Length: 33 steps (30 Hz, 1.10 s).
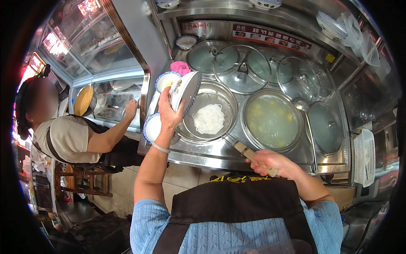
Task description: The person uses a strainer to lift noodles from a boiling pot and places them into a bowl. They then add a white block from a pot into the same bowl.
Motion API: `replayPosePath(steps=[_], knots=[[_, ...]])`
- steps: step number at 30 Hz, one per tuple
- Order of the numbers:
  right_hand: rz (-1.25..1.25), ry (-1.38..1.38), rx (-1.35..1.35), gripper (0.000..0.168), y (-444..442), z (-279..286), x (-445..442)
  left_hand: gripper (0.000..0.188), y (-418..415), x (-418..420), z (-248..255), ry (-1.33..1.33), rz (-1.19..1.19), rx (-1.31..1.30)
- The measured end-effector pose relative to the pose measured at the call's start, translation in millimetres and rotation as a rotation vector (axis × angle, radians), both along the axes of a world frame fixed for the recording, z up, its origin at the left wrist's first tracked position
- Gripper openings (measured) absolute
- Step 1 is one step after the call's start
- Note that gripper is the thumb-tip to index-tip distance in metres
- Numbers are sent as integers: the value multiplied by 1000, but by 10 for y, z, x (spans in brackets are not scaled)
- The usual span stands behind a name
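Observation:
My left hand (170,112) grips a white bowl with a blue patterned rim (187,92), tilted on its side at the left edge of a round steel cooking well (233,95). White noodles (209,119) lie in a round metal strainer (203,137) over that well. The strainer's wooden handle (245,151) is in my right hand (268,162). Just left of the tilted bowl stand a bowl with some yellowish food (165,80) and a white bowl (152,127), partly hidden by my left wrist.
An uncovered pot of cloudy liquid with yellow pieces (272,119) is right of the noodles. A long-handled skimmer (309,133) rests beside it. Glass lids (325,127) cover other pots. A pink cloth (180,68) lies behind the bowls. A co-worker (76,136) stands at left by a glass case.

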State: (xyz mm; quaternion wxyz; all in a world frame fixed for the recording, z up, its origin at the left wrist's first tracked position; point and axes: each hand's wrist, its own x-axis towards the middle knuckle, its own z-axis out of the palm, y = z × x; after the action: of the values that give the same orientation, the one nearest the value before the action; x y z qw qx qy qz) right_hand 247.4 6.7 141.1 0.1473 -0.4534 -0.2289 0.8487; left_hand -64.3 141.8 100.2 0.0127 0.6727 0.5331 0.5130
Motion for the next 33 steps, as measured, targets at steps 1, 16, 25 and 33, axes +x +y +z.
replayPosePath(steps=[1,16,25,33], knots=[[-9,-6,-5,22,3,3,-24,56,-7,5,26,-19,-10,-8],[-36,-189,136,20,-17,142,79,49,-292,-341,-439,-210,157,23],[109,-407,314,19,60,415,92,44,-347,-160,-918,-1200,161,-350],[420,-808,918,16,-34,231,91,47,-686,250,-796,-1561,-156,-625]])
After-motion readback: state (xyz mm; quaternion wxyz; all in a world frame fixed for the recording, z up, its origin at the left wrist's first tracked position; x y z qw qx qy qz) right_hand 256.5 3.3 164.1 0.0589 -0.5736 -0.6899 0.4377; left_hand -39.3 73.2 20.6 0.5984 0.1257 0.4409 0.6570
